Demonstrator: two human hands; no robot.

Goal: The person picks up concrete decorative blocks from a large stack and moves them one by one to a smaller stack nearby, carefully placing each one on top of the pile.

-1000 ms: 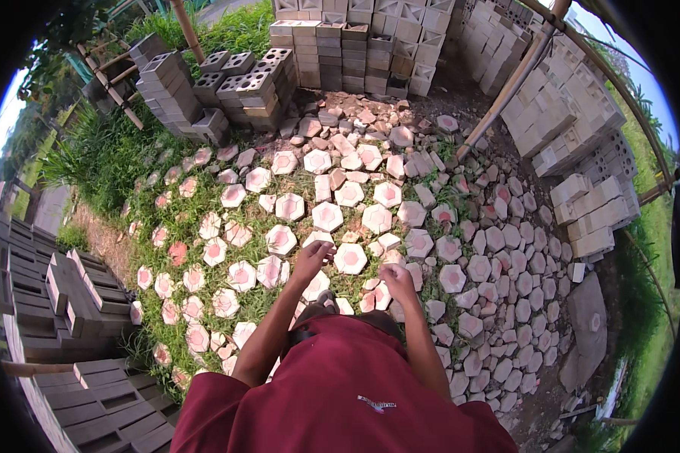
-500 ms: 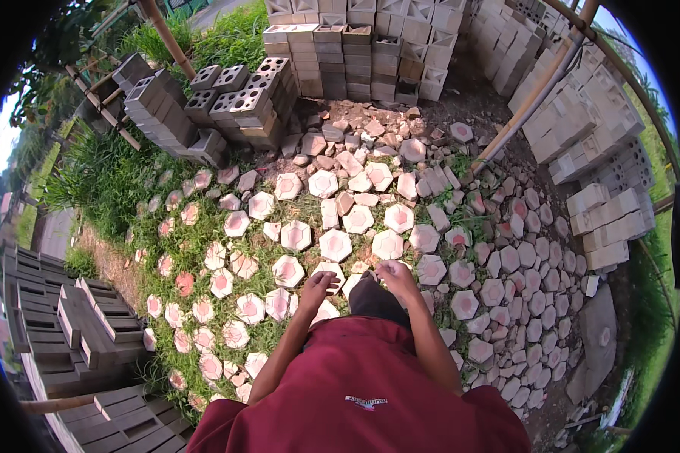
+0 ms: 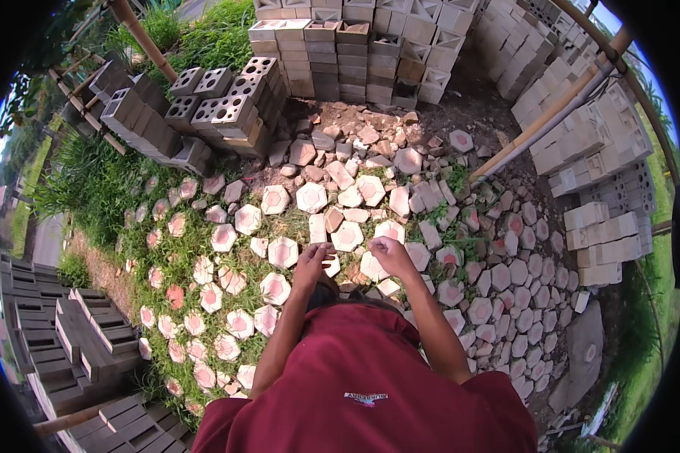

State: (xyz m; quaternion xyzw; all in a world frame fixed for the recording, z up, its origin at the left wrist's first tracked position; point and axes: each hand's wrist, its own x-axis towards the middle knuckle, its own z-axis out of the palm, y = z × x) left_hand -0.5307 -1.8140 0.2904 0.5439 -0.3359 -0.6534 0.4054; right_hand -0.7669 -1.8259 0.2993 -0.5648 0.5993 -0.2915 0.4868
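My left hand (image 3: pixel 313 264) is held in front of my body with its fingers loosely bent and apart, and nothing shows in it. To its right, my right hand (image 3: pixel 393 255) has its fingers curled together; whether anything small is inside them is hidden. The two hands are apart from each other, above a ground of hexagonal paving stones (image 3: pixel 282 252) with pinkish centres. Closest below the right hand lies a pale hexagonal stone (image 3: pixel 372 266). Between the hands another hexagonal stone (image 3: pixel 347 236) lies slightly farther off.
Stacked hollow concrete blocks (image 3: pixel 234 109) stand far left, with a taller block wall (image 3: pixel 321 64) behind the rubble (image 3: pixel 340 140). More blocks (image 3: pixel 608 226) are piled at right, near a slanted bamboo pole (image 3: pixel 540 124). Grey slatted blocks (image 3: pixel 91 332) fill the near left, beside grass (image 3: pixel 98 189).
The paving and block stacks have shifted left and nearer in the picture, as my body moved forward. Both hands have risen, and the right hand's fingers look more curled.
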